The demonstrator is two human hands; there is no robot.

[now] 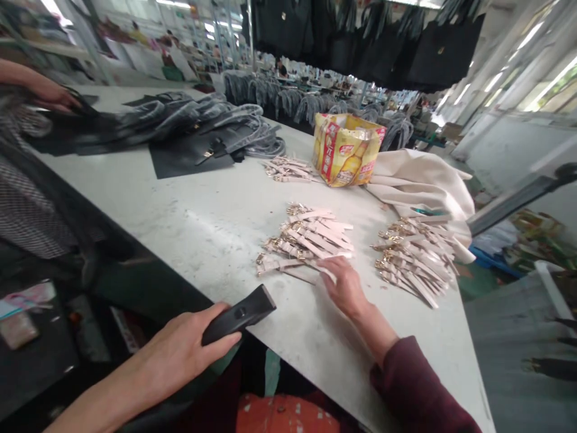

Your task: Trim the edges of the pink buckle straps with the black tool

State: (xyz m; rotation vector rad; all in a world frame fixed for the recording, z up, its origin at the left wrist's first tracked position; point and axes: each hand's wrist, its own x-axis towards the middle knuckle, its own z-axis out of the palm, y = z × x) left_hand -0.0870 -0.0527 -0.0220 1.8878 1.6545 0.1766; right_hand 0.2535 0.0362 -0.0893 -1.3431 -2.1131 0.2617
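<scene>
My left hand (184,337) is wrapped around a black handheld tool with a wide flat end, like an electric hair clipper (241,313), just off the table's front edge. My right hand (345,285) is closed on the end of a pale pink strap (293,264) with a gold buckle, at the near side of a pile of similar buckled straps (318,231). The fingertips are partly hidden behind the hand. To its right lies a second pile of pale straps (415,255), buckles facing left.
A yellow printed bag (347,150) stands at the back beside a small strap heap (291,169) and cream material (419,180). Black bag pieces (189,156) cover the table's far left, where another person's hand (51,93) reaches in. Black bags (374,48) hang above. A grey bin (523,337) stands at the right.
</scene>
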